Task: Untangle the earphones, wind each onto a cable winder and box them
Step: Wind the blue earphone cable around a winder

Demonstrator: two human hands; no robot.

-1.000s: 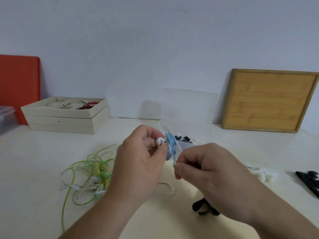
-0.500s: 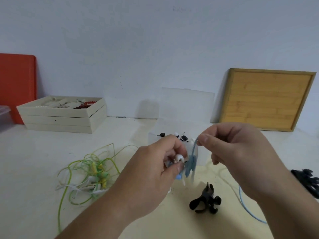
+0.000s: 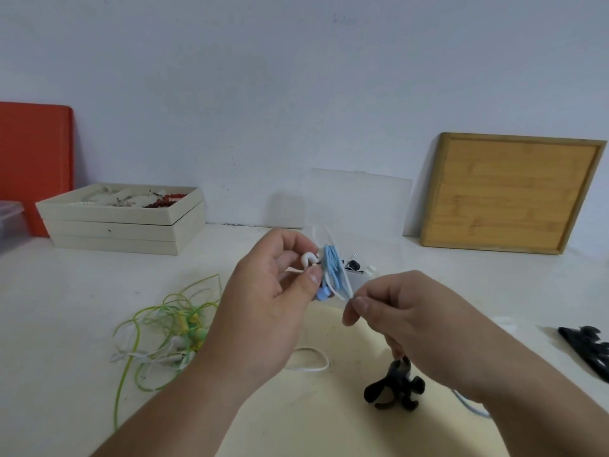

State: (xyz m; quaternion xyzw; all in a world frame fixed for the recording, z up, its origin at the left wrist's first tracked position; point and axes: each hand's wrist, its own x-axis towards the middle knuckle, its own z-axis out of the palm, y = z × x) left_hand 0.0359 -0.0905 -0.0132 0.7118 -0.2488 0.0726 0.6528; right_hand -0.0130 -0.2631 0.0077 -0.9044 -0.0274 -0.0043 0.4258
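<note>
The left hand [image 3: 263, 301] grips the white winder [image 3: 309, 258] mid-scene, just before the clear box [image 3: 362, 209], with the blue earphone cable [image 3: 331, 268] looped on it top to bottom. The right hand [image 3: 412, 318], just right of the coil, pinches the free strand at its lower edge, so the next wrap looks to be its job.

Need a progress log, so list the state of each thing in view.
blue cable: partly wound on white winder
left hand: grips the white winder
right hand: pinches the blue cable
green and white earphones: tangled
clear box: lid up
black winder: bare
</note>
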